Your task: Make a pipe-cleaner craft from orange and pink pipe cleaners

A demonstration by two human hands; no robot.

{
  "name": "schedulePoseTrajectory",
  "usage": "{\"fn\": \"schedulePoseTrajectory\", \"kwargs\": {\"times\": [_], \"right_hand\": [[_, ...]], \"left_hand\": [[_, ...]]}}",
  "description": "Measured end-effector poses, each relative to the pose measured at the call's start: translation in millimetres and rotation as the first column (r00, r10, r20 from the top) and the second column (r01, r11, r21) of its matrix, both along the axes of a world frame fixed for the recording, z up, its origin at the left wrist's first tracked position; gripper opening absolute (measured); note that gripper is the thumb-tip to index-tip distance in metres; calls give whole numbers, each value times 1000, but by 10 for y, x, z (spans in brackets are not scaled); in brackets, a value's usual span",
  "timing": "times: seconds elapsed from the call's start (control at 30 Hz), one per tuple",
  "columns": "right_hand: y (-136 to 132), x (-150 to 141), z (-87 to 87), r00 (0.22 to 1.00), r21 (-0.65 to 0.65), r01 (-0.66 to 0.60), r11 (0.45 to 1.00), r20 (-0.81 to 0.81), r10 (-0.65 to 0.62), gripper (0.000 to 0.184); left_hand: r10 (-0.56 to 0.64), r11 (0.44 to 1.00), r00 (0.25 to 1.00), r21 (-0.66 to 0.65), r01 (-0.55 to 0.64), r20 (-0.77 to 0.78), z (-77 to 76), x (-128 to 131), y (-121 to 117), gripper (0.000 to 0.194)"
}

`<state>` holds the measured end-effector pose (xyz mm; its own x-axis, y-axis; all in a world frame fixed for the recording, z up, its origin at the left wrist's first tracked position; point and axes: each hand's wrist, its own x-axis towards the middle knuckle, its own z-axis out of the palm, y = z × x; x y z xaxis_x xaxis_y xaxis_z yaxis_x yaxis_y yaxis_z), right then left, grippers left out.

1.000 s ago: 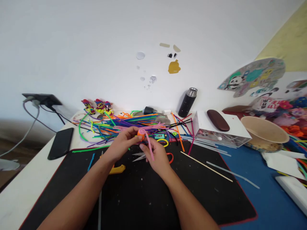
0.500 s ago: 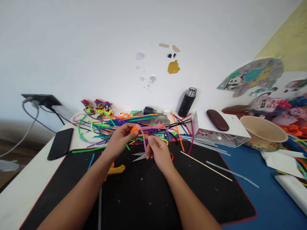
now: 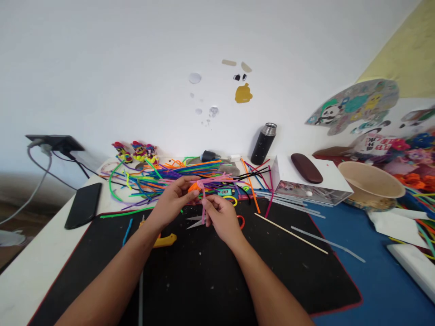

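Observation:
My left hand (image 3: 173, 201) pinches a small orange piece (image 3: 193, 187) with a pink pipe cleaner (image 3: 203, 204) looped round it. My right hand (image 3: 219, 215) is closed on the pink pipe cleaner's hanging end, just below and right of the orange piece. Both hands hover over the black mat (image 3: 204, 276). Scissors (image 3: 197, 222) with red handles lie on the mat, partly hidden under my right hand. A heap of coloured pipe cleaners (image 3: 176, 176) lies right behind my hands.
A yellow tool (image 3: 165, 240) lies left of the scissors. A black phone (image 3: 83, 204) sits at the left, a black flask (image 3: 263, 144) and a white box (image 3: 309, 183) at the back right, a thin wooden stick (image 3: 290, 233) on the mat, a bowl (image 3: 370, 185) far right.
The pink pipe cleaner has been drawn tighter round the orange piece. My right hand moved up and left toward my left hand. The view shifted slightly.

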<state>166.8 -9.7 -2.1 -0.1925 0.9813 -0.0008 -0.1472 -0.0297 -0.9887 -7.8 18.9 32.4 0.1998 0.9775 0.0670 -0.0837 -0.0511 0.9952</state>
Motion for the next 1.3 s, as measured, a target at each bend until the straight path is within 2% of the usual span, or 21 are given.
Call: {"fn": "schedulePoseTrajectory", "kwargs": {"times": [0.1,0.17,0.57,0.77,0.93,1.1,1.3], "right_hand": [[-4,9,-2,1000,6,-8,1000,26,8,33],[-6,12,-6,999,11,-11,1000,38,10,33],[-19,17,12,998,13,-13,1000,60,12,29],[-10,4,16,1000,10,-3,1000,27,3,28],[-17,6,-22,994,-2,-21,1000,104,21,26],[-26,-1,-43,991,-12,-54,998,121,55,25],[-28,-13,15,990,-39,-60,997,127,65,22]], "left_hand": [[-59,998,997,31,60,-45,9,-11,-16,51],[-75,996,994,49,79,-78,1,-21,-21,47],[-72,995,994,69,78,-80,-54,-40,-5,37],[-16,998,996,54,21,-87,-66,-49,9,42],[54,993,984,115,-34,-170,-92,-49,26,45],[75,990,964,135,-41,-255,-110,-43,25,45],[96,989,945,134,-56,-312,-116,-22,28,46]]}}
